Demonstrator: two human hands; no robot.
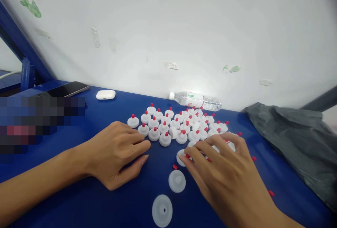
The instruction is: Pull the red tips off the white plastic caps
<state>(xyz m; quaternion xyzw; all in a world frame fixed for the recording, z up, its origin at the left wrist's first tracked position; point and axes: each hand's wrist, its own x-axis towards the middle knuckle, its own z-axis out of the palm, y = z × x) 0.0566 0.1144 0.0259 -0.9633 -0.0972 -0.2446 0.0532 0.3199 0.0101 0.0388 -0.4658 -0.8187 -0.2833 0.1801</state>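
White bottle caps with red tips (pixel 165 139) stand close together in a cluster on the blue table. My left hand (pixel 122 154) rests at the cluster's left front edge, fingers loosely bent, thumb apart, nothing held. At the front of the group, my right hand (pixel 223 172) pinches the red tip of one white cap (pixel 180 158) between thumb and forefinger. Its other fingers arch over more caps and partly hide them. A loose red tip (pixel 174 167) lies just in front. Nearer to me are two white caps without red tips (pixel 177 181), one showing a hole.
A clear plastic bottle (pixel 196 100) lies along the white wall. A white earbud case (pixel 105 94) and a dark phone (pixel 68 89) are at the back left. Dark grey plastic sheeting (pixel 286 140) covers the right side. Loose red tips (pixel 271 193) lie beyond my right hand.
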